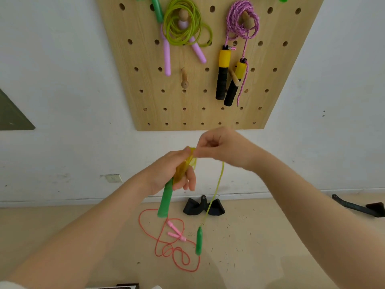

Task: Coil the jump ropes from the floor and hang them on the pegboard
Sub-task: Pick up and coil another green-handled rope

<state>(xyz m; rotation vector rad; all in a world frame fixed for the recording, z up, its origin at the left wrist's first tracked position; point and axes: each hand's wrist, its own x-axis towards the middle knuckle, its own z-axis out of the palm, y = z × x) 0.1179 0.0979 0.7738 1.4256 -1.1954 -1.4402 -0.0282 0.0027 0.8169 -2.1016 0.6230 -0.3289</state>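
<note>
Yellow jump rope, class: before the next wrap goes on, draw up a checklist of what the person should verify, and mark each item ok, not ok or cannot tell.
1. Left hand grips one green handle with the coil: ok.
2. Right hand pinches the yellow jump rope near the coil: ok.
3. Loops on the left hand even and untangled: cannot tell, blurred.
4. Second green handle hanging free on the loose end: ok.
5. Loose end clear of the red jump rope on the floor: cannot tell; they overlap in view.
6. Bare peg on the pegboard for hanging: ok.
</note>
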